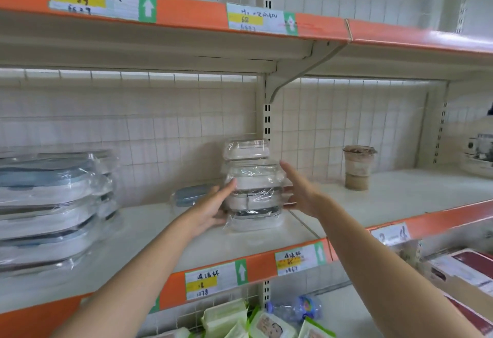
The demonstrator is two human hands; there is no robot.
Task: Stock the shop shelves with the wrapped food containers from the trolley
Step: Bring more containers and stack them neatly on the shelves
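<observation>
At frame centre, the film-wrapped stack of clear square food containers (253, 185) on the white middle shelf (165, 236) is pressed between the spread left hand (213, 208) and right hand (300, 191); it is best steadied squarely before release, lest the top container slide.

The middle shelf (149, 255), cream with an orange front edge, is carrying everything here. A stack of wrapped containers (252, 185) is standing on it between the left hand (213, 209) and the right hand (301, 191). Just beyond the left hand a small blue-lidded container (186, 195) is lying flat. Far out to the left of that hand a pile of larger wrapped containers (50, 209) is sitting. Beyond the right hand, well apart, a brown lidded cup (357, 168) is standing upright.
</observation>
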